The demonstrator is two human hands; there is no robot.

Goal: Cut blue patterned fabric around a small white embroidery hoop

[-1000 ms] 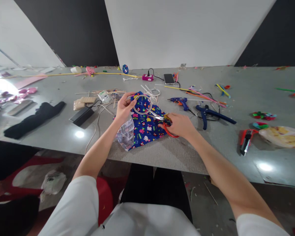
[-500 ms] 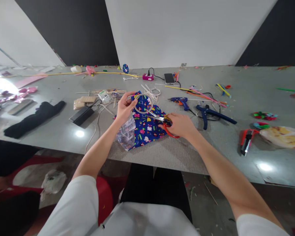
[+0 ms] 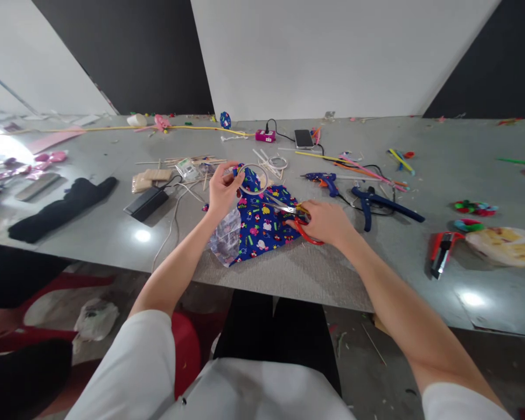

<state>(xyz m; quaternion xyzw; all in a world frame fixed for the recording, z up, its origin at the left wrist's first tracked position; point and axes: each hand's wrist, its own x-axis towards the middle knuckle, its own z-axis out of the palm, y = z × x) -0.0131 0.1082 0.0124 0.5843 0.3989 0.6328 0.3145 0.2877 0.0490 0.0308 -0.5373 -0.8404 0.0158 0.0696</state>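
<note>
My left hand [image 3: 223,189] is closed, pinching a clear plastic ring [image 3: 266,185] together with the upper edge of a blue printed fabric [image 3: 262,224]. The ring lies over that part of the cloth. In my right hand [image 3: 324,220] is a pair of scissors [image 3: 305,230] with red and yellow handles, fingers wrapped round the grips. Its blades are parted and point left over the fabric, just below the ring. The cloth spreads on the table near its front edge, with a shiny greyish piece [image 3: 226,239] showing at its left.
Right of the cloth lie a blue glue gun [image 3: 326,181], a large dark blue plier-like tool [image 3: 382,204] and a red utility knife [image 3: 441,254]. A black power adapter [image 3: 147,203] with a cable sits left. A phone [image 3: 303,139] and another ring [image 3: 277,163] lie behind.
The clear ring has shifted slightly up and left with my left hand. The scissor blades have parted wider over the fabric.
</note>
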